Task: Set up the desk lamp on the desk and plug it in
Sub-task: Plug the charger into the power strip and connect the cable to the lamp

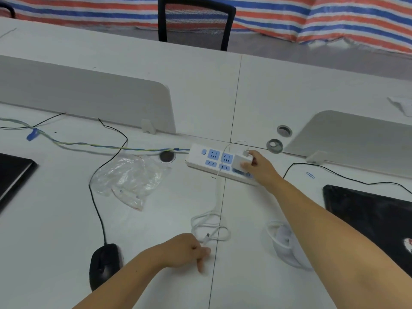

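Head view looks down on a white desk (66, 253) where the right hand (259, 167) reaches out toward one o'clock and pinches a white plug adapter (242, 160) between thumb and fingers, closed on its sides. The adapter sits on the right part of a white power strip (214, 162) with blue sockets; whether its pins are fully home I cannot tell. The strip's long axis runs from about ten o'clock to four o'clock, so the push that seats the adapter goes straight down into the strip face, I judge.

From the adapter a white cable (219, 192) drops toward six o'clock and ends in a loose coil, its small connector (207, 238) lying free just beside the left hand (186, 250). That hand rests on the desk, fingers loosely curled, one finger pointing down at the surface, holding nothing that I can see. It is far the nearer hand to that loose end.

At four o'clock from the coil, partly hidden under the right forearm, lies a white rounded shape (283, 244), probably the lamp. If so, the connector must travel rightward to it.
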